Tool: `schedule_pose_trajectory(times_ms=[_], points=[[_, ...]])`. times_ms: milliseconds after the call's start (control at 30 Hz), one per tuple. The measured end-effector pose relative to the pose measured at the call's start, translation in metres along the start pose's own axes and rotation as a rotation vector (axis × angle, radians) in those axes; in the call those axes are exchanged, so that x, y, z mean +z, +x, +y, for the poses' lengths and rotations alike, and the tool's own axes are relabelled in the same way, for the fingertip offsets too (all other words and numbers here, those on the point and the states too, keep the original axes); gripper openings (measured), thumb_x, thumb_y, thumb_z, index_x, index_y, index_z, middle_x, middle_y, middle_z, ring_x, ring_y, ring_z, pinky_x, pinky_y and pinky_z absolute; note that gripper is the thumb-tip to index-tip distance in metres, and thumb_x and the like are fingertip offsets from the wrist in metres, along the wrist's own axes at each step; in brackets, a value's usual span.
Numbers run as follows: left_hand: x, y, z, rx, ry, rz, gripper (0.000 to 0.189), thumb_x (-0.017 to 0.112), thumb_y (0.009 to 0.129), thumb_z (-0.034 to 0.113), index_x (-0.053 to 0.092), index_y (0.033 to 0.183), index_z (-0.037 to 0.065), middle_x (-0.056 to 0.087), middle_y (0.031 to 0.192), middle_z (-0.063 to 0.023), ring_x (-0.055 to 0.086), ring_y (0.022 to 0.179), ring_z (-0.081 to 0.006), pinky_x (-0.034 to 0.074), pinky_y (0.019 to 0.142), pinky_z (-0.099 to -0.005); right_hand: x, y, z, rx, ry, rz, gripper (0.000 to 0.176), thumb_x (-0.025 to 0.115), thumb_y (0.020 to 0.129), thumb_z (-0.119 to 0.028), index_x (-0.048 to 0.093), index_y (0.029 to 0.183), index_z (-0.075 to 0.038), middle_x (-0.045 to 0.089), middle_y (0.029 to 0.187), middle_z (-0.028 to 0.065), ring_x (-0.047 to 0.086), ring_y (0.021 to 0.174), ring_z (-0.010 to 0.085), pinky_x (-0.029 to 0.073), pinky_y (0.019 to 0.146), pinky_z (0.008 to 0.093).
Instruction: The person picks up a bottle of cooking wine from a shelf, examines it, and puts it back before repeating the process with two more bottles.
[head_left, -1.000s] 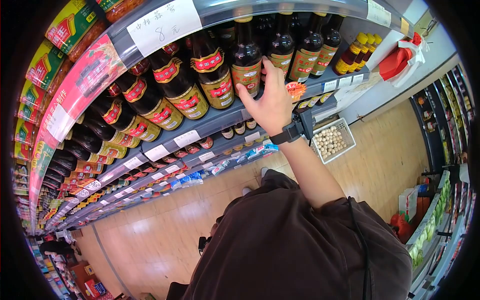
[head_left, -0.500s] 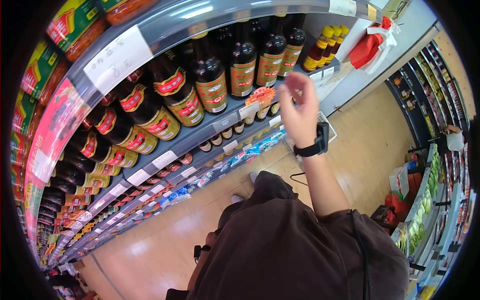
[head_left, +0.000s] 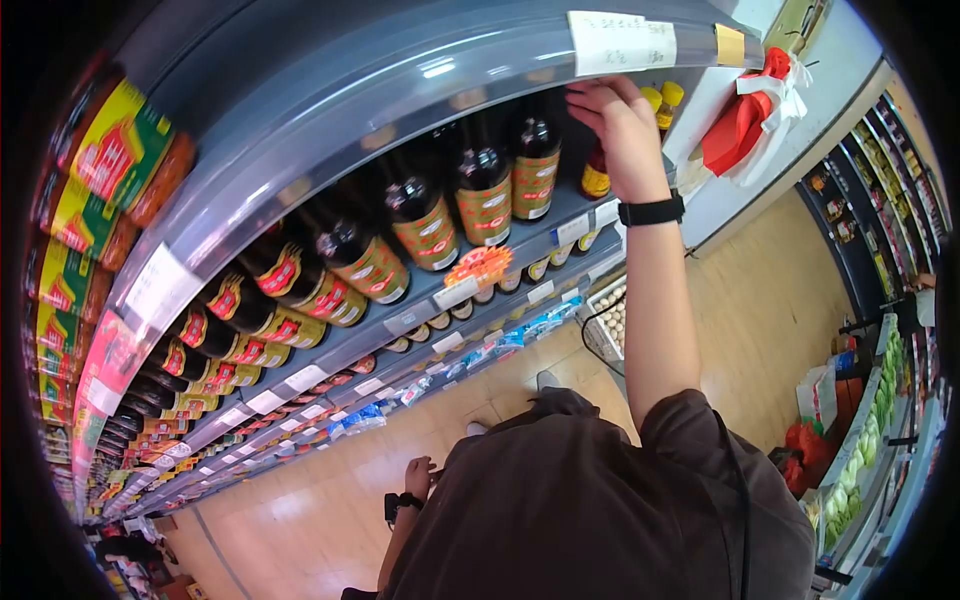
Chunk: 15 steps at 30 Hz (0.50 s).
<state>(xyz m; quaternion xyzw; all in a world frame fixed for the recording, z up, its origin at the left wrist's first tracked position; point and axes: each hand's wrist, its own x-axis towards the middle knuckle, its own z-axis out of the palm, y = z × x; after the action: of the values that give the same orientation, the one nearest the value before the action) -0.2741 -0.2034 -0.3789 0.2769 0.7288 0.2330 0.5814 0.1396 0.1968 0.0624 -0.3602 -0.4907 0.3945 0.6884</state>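
Note:
My right hand (head_left: 625,130), with a black band on its wrist, is raised to the bottle shelf, just below the upper shelf's edge. Its fingers point left, slightly bent and apart, and I see nothing in them. Close to those fingers stands a dark glass bottle (head_left: 536,165) with a gold and red label. Small bottles with yellow caps (head_left: 671,95) are behind and beside the hand, partly hidden by it. My left hand (head_left: 419,478) hangs low by my side over the floor, fingers loosely apart, holding nothing.
More dark bottles (head_left: 425,220) line the shelf to the left. An orange starburst price tag (head_left: 480,267) sits on the shelf edge. Jars (head_left: 120,145) stand on the upper shelf. A white crate of eggs (head_left: 610,318) is on the floor; green vegetables (head_left: 850,470) fill a rack at right.
My right hand has moved up and deeper toward the shelf, near the yellow-capped bottles. My view has shifted closer to the shelf. My left hand has come out into view from beside my shirt.

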Motion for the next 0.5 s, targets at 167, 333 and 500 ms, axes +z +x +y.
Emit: schedule_pose_trajectory(times_ms=[167,333,500], points=[[0.058,-0.024,0.116,-0.008,-0.251,0.024,0.03,0.054,0.102,0.032,0.058,0.114,0.004,0.066,0.1,-0.0088,0.065,0.086,-0.0176,0.052,0.074,-0.0314,0.019,0.031,-0.001,0.139,0.126,-0.115,0.036,0.057,0.1,-0.021,0.055,0.132,-0.005,0.063,0.127,0.0072,0.059,0.117,0.021,0.048,0.1,0.04],[0.1,-0.06,0.254,0.396,-0.184,-0.061,0.025,0.051,0.106,0.026,0.06,0.115,0.004,0.066,0.103,-0.0066,0.064,0.089,-0.0134,0.051,0.079,-0.0283,0.023,0.044,0.011,0.227,0.256,-0.164,0.04,0.054,0.103,-0.027,0.051,0.137,-0.006,0.057,0.135,0.0056,0.052,0.127,0.0185,0.041,0.108,0.035],[0.123,-0.093,0.356,0.64,-0.233,-0.124,0.021,0.051,0.105,0.017,0.059,0.117,0.002,0.066,0.103,-0.0066,0.063,0.092,-0.0128,0.05,0.085,-0.0286,0.017,0.016,0.006,0.088,0.258,-0.458,0.04,0.05,0.102,-0.022,0.053,0.137,-0.002,0.058,0.136,0.007,0.05,0.131,0.0178,0.036,0.112,0.034]])
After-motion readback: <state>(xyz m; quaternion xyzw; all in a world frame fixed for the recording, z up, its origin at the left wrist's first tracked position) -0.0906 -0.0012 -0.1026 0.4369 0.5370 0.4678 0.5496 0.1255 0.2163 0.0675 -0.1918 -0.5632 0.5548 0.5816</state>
